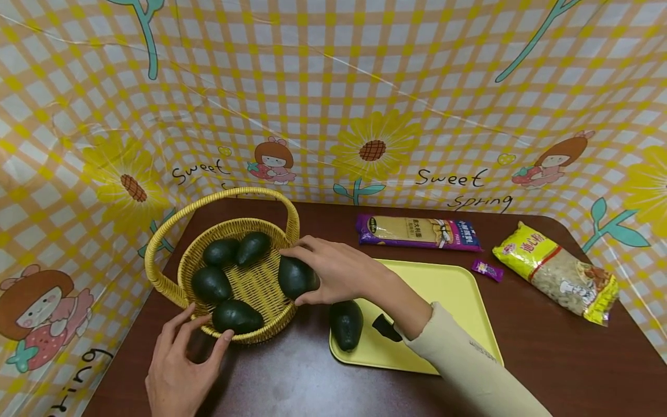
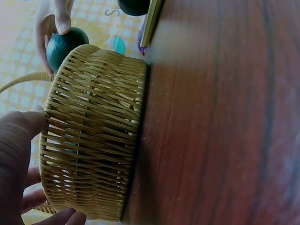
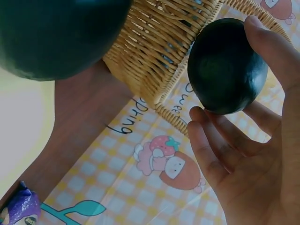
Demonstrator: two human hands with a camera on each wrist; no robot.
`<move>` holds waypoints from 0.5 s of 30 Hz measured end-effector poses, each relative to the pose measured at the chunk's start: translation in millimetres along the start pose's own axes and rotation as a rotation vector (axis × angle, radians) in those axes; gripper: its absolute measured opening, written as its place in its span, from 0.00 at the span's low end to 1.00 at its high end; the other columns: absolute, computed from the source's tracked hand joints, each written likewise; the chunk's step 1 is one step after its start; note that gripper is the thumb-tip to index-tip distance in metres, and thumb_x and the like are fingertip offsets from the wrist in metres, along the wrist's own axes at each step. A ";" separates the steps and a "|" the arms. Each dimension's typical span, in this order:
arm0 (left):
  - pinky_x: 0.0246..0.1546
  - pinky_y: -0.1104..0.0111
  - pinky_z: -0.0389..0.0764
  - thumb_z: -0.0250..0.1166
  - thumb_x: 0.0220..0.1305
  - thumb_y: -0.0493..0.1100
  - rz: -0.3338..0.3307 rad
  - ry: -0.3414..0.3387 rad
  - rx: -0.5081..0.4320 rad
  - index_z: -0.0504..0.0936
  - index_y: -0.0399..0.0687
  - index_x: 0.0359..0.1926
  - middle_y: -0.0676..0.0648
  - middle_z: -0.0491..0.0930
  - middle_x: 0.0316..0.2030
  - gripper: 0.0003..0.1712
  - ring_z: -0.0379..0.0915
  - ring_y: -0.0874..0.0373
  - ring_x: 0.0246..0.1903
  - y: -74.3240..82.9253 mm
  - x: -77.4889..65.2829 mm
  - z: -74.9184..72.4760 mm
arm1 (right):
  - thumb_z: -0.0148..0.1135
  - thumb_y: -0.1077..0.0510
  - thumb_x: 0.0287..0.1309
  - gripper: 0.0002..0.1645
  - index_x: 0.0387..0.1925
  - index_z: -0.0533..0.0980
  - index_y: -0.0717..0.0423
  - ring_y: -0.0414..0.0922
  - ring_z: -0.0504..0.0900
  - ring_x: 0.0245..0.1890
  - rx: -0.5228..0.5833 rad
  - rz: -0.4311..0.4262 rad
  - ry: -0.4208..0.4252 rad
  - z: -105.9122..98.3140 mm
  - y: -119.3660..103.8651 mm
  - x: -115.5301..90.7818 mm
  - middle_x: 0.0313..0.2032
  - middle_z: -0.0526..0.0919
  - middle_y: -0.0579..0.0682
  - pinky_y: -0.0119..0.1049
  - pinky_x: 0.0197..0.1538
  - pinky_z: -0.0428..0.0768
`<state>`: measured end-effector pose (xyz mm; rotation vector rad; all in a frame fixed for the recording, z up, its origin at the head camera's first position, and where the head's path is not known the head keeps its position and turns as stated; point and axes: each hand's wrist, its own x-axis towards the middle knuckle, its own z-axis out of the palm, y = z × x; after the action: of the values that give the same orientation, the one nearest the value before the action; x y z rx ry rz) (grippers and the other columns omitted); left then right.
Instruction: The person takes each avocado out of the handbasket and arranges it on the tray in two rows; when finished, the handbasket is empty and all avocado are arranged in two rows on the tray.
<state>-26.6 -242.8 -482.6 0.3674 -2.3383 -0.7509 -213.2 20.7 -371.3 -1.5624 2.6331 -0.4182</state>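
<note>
My right hand (image 1: 339, 269) grips a dark green avocado (image 1: 296, 278) at the right rim of a round woven basket (image 1: 271, 330); in the right wrist view the thumb and fingertips hold that avocado (image 3: 227, 65) from opposite sides. Several more avocados (image 1: 237, 317) lie inside the basket along its left half. My left hand (image 1: 182, 362) is at the basket's near left rim, its fingers spread and loosely bent. In the left wrist view its thumb touches the rim of the basket (image 2: 93, 136). One other avocado (image 1: 346, 325) lies on the left edge of a yellow tray (image 1: 385, 362).
A dark piece (image 1: 387, 328) lies on the tray, partly behind the right forearm. Behind the tray is a pasta packet (image 1: 417, 231); to the right are a small purple wrapped packet (image 1: 487, 270) and a larger yellow-and-clear bag (image 1: 557, 272). The basket's tall handle (image 1: 234, 192) arches over its far side.
</note>
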 end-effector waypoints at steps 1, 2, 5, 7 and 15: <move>0.38 0.37 0.82 0.87 0.54 0.51 0.000 0.000 0.000 0.91 0.52 0.51 0.47 0.81 0.65 0.25 0.81 0.42 0.54 0.2 0.1 0.0 | 0.80 0.31 0.56 0.55 0.79 0.69 0.45 0.49 0.85 0.56 0.001 0.000 0.003 -0.4 0.5 -1.4 0.68 0.76 0.55 0.46 0.53 0.87; 0.37 0.37 0.82 0.87 0.54 0.51 0.000 0.000 0.001 0.91 0.52 0.51 0.47 0.81 0.65 0.25 0.81 0.42 0.54 0.4 0.1 -0.1 | 0.80 0.31 0.56 0.55 0.79 0.70 0.46 0.50 0.85 0.57 0.000 0.000 0.006 -0.9 0.9 -2.8 0.68 0.76 0.55 0.46 0.54 0.87; 0.37 0.38 0.82 0.87 0.54 0.51 -0.002 -0.001 0.004 0.91 0.52 0.51 0.47 0.81 0.65 0.24 0.81 0.42 0.54 1.4 0.0 -0.4 | 0.81 0.32 0.56 0.55 0.79 0.70 0.46 0.50 0.85 0.58 -0.003 -0.002 0.016 -1.7 2.5 -7.4 0.68 0.76 0.54 0.47 0.55 0.87; 0.37 0.38 0.82 0.86 0.55 0.51 -0.005 0.000 0.004 0.91 0.51 0.51 0.46 0.81 0.65 0.24 0.81 0.42 0.54 2.1 0.0 -0.5 | 0.81 0.32 0.56 0.55 0.79 0.70 0.46 0.50 0.84 0.59 -0.001 -0.007 0.025 -2.1 3.6 -10.6 0.68 0.76 0.53 0.47 0.56 0.86; 0.38 0.40 0.82 0.87 0.54 0.50 -0.017 -0.005 0.000 0.91 0.50 0.50 0.45 0.81 0.64 0.24 0.81 0.42 0.55 2.7 0.3 -0.9 | 0.82 0.32 0.55 0.55 0.77 0.71 0.50 0.49 0.85 0.57 0.023 -0.008 0.052 -1.0 9.1 -23.4 0.68 0.77 0.54 0.46 0.56 0.86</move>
<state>-26.4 -241.2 -480.4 0.3859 -2.3423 -0.7605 -209.7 45.4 -374.9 -1.5776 2.6506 -0.4953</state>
